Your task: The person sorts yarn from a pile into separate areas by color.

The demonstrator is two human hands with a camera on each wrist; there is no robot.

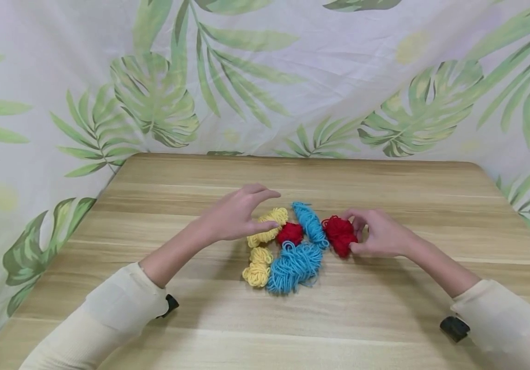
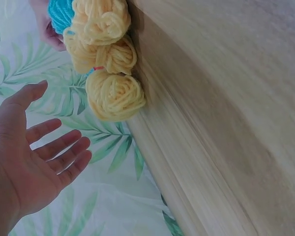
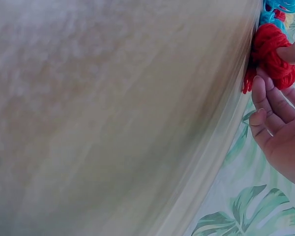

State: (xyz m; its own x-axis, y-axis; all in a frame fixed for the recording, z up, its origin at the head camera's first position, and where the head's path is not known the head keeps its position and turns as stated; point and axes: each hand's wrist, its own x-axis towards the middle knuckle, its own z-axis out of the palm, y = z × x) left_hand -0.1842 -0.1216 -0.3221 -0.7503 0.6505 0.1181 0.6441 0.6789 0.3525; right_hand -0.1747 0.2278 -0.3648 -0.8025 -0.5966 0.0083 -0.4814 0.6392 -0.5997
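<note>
Several small skeins of yarn lie bunched together on the wooden table. My right hand (image 1: 385,232) holds a red yarn skein (image 1: 340,235) between thumb and fingers at the bunch's right side; the right wrist view shows the thumb on this red skein (image 3: 273,49). Over the left side hovers my left hand (image 1: 232,215), its fingers extended, with nothing in them. Below and beside it are a yellow skein (image 1: 269,226) and another yellow skein (image 1: 258,267). A small red skein (image 1: 290,234) sits in the middle, between a long blue skein (image 1: 309,224) and a larger blue skein (image 1: 295,268).
The wooden table (image 1: 385,318) has light grain and rounded far corners. Behind it hangs a white cloth (image 1: 329,67) printed with green leaves. A black device (image 1: 454,328) is at the right sleeve, another black device (image 1: 169,307) at the left.
</note>
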